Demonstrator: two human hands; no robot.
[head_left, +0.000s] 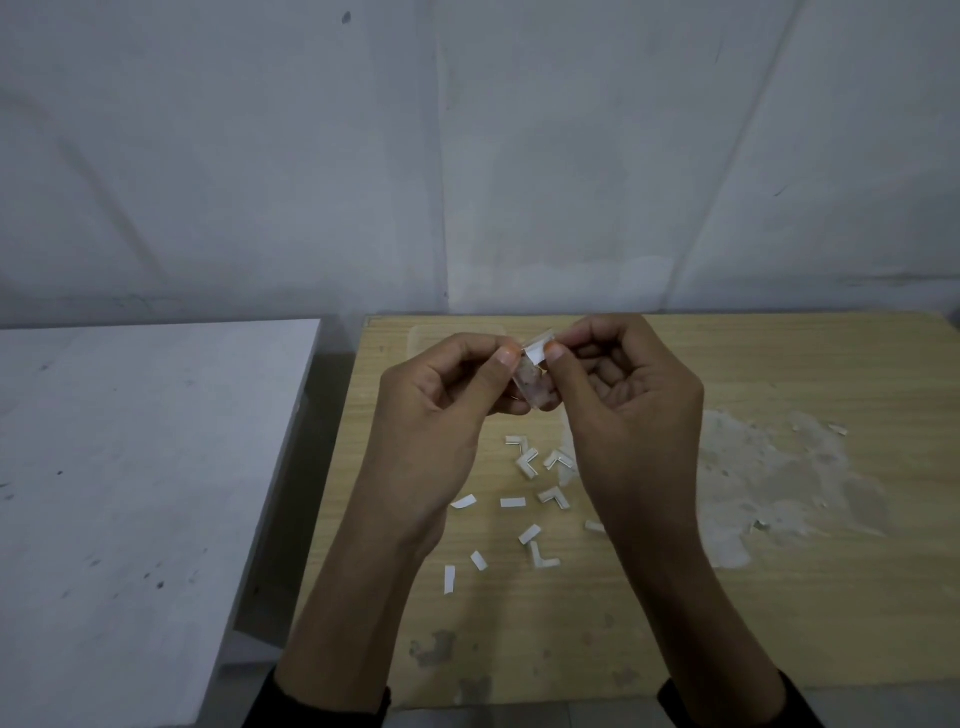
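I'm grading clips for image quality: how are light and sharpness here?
Head view: dim, bluish, even light without glare; the small clear packet pinched by the left hand and right hand looks soft; white paper strips on the wooden table read clearly.

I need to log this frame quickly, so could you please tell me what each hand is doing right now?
Left hand: pinches the small clear piece.
Right hand: pinches its top end, by the white tab.
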